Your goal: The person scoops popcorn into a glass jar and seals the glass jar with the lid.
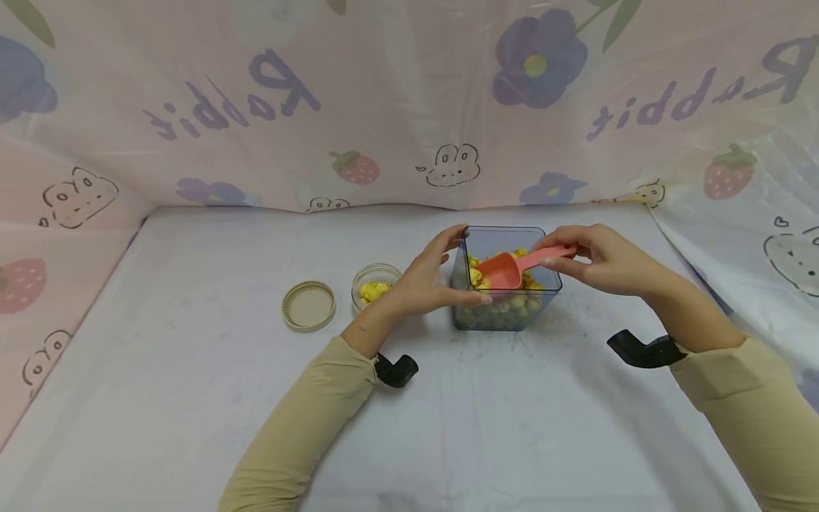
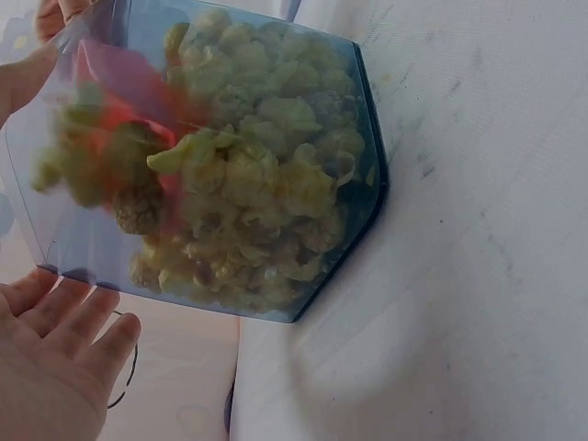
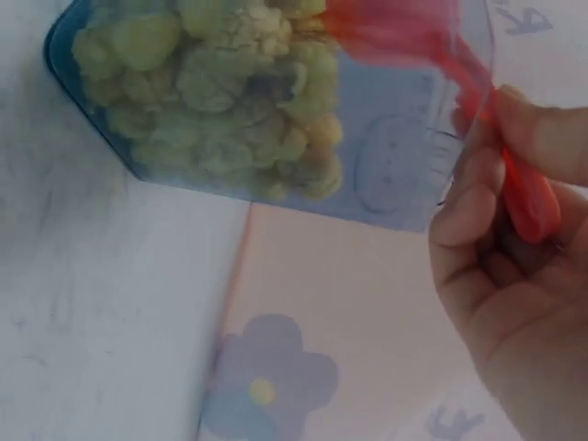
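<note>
A clear bluish plastic container [image 1: 499, 313], partly filled with yellow popcorn [image 2: 266, 165], stands on the table. My left hand [image 1: 419, 284] holds it near the rim, thumb on the near side and fingers on the far left wall. With my right hand [image 1: 604, 259] I pinch the handle of a pink-red scoop [image 1: 502, 272] between thumb and fingers. The scoop's bowl is inside the container among the popcorn. Through the wall, the left wrist view shows blurred pieces of popcorn at the bowl. In the right wrist view, the scoop handle [image 3: 533, 202] crosses my curled fingers.
Left of the container, a small round glass jar [image 1: 377, 270] holds some yellow popcorn, partly behind my left wrist. Beside it lies a round lid [image 1: 309, 306] with a gold-coloured rim. A printed curtain [image 1: 397, 85] borders the white table [image 1: 192, 355] at the back and sides.
</note>
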`<control>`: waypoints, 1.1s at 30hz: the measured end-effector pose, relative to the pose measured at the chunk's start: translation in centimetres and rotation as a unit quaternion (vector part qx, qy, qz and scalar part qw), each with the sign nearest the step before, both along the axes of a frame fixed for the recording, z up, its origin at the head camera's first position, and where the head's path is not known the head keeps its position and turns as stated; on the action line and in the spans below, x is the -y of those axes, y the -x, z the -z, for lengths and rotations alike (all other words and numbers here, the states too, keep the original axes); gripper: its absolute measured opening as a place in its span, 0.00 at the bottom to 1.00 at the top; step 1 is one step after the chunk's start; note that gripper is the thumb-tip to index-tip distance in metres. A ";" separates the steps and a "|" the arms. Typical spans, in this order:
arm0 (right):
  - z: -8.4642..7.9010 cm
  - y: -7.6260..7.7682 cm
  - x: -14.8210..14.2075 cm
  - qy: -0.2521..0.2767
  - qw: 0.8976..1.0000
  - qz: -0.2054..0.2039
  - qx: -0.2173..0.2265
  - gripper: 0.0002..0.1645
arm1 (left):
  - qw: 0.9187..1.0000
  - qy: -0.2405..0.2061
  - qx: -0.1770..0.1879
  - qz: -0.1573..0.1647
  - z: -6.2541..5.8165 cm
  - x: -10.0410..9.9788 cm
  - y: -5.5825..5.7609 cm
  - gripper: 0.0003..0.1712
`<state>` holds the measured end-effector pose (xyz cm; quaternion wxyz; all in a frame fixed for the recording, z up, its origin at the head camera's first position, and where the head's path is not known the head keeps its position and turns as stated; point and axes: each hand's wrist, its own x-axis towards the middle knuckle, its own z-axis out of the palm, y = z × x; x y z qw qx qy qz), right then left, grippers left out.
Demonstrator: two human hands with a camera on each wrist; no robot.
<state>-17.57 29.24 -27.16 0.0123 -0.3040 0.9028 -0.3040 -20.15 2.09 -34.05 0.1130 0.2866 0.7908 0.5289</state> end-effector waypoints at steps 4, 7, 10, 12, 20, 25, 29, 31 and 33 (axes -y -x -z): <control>0.2 -0.1 0.3 0.009 1.000 0.007 0.010 0.10 | 1.000 -0.005 0.001 -0.002 0.1 0.0 0.0 0.61; 0.5 -0.3 0.1 0.015 1.000 0.011 0.022 0.11 | 1.000 -0.008 0.003 -0.001 0.2 0.1 0.0 0.60; 0.8 -0.4 -0.1 0.022 0.999 0.010 0.024 0.12 | 1.000 -0.010 0.001 0.001 0.2 0.1 0.0 0.60; 0.9 -0.4 -0.2 0.027 0.999 0.006 0.021 0.12 | 1.000 -0.013 0.001 0.003 0.2 0.1 0.0 0.60; 0.8 -0.1 0.0 0.042 0.999 0.007 0.019 0.12 | 1.000 -0.005 0.009 -0.006 0.4 0.2 0.0 0.60; 1.0 0.0 0.3 0.042 0.998 0.023 0.028 0.13 | 1.000 -0.001 0.007 -0.007 0.3 0.1 0.0 0.61; 1.2 -0.2 0.1 0.054 0.997 0.037 0.039 0.13 | 1.000 -0.001 0.007 -0.005 0.2 0.1 0.0 0.61; 1.3 -0.3 0.0 0.068 0.996 0.043 0.048 0.13 | 1.000 -0.003 0.008 -0.004 0.1 0.1 0.0 0.61; 1.5 -0.4 -0.1 0.085 0.993 0.051 0.062 0.13 | 1.000 -0.005 0.008 -0.003 0.1 0.1 0.0 0.61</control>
